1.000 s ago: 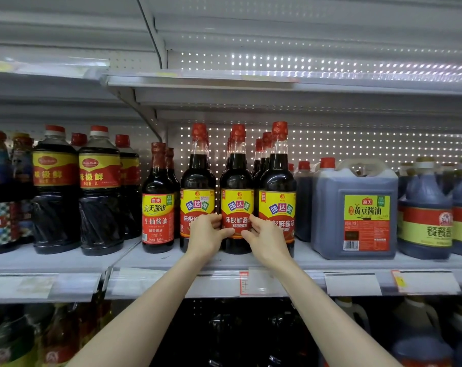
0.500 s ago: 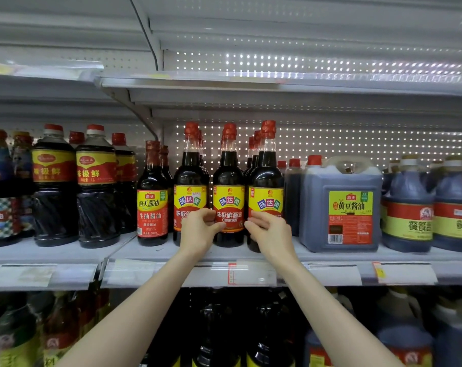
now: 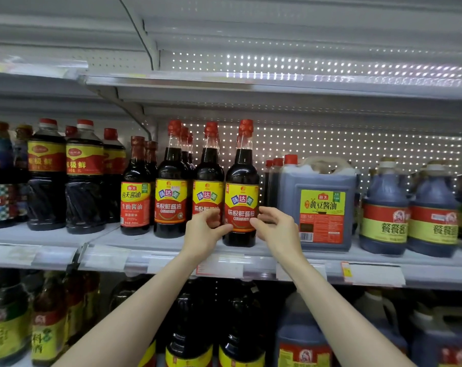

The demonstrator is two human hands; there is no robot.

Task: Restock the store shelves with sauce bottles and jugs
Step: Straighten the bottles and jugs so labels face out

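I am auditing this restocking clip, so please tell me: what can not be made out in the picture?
Head view:
- Middle bottle, lower label: hidden by the left hand.
- Right bottle, label edge: hidden by the right hand.
- Rear bottles: hidden by the front row.
- Price tags: blurred.
- Lower-shelf bottles: cut off by the bottom edge.

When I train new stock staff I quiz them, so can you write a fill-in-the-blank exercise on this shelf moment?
1. The left hand and right hand hold the ____ of the three front sauce bottles with yellow-and-red labels.
2. That sauce bottle stands ____ on the shelf.
3. Its cap is ____.
4. The next front-row item to its right is a big soy sauce ____ with a handle.
Missing words: rightmost; upright; red; jug.
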